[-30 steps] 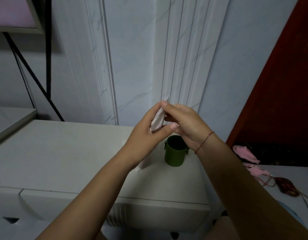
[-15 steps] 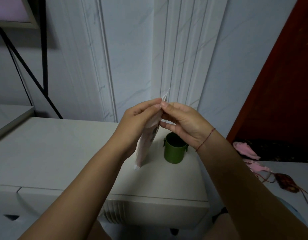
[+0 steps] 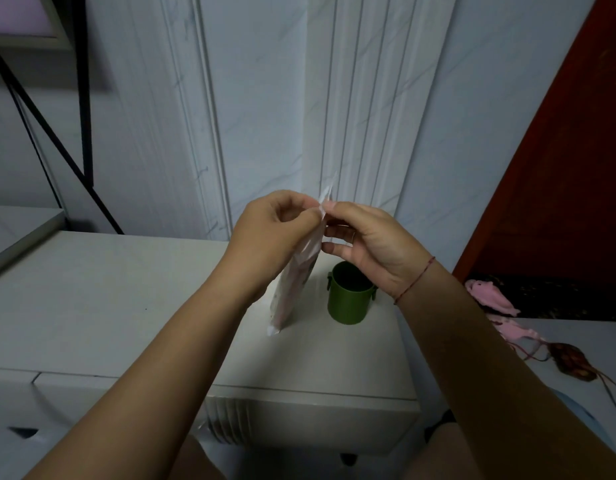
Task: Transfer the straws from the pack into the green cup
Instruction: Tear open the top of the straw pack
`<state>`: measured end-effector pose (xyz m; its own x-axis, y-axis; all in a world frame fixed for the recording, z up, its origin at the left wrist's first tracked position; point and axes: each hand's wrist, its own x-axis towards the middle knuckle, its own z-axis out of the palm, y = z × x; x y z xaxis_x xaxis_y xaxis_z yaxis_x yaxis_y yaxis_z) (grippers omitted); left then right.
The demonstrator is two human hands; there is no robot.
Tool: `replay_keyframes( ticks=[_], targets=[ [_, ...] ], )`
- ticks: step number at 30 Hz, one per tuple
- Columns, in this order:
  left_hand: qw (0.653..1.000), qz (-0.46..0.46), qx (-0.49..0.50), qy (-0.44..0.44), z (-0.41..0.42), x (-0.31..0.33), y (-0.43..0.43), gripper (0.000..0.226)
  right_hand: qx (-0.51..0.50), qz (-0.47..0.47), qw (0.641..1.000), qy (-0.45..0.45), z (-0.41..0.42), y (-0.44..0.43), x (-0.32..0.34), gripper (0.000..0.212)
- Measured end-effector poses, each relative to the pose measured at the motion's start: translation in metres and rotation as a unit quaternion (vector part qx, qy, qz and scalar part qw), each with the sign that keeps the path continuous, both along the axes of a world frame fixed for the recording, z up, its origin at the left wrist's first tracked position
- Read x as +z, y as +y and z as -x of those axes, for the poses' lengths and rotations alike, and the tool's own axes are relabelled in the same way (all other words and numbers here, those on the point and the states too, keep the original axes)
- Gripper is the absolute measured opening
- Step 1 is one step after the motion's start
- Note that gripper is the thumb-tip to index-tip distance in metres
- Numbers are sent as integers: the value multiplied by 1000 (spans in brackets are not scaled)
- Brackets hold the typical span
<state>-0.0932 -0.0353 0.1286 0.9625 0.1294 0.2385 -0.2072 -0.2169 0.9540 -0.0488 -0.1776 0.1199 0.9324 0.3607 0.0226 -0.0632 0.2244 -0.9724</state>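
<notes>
White marbled wall panels [image 3: 258, 116] rise behind a pale cabinet top [image 3: 109, 299], where the person holds both arms raised. The left hand [image 3: 265, 233] and right hand [image 3: 375, 244] meet above the surface. Each pinches the top edge of a long, translucent plastic pack of straws [image 3: 292, 292] between thumb and fingertips, and the right hand's lower fingers are loosely spread. The pack hangs tilted, its lower end near the cabinet top, just left of the dark green round cup [image 3: 348, 303], which stands upright below the right hand. A thin red string bracelet [image 3: 417, 277] circles the right wrist.
</notes>
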Motion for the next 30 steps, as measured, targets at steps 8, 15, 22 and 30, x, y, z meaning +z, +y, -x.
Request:
replay_keyframes(
  ticks=[8,15,22,30],
  targets=[
    [993,-116,31,-9,2,6,-7,12,-35,28,997,-55,10,5,1,32],
    [981,-190,28,-28,1,6,-4,17,-106,101,980,-137,14,8,-2,21],
    [981,-190,25,-43,-1,2,-2,18,-112,109,975,-161,15,13,-7,17],
    [999,45,17,18,-6,5,15,18,-129,65,983,-110,12,1,-13,17]
  ],
)
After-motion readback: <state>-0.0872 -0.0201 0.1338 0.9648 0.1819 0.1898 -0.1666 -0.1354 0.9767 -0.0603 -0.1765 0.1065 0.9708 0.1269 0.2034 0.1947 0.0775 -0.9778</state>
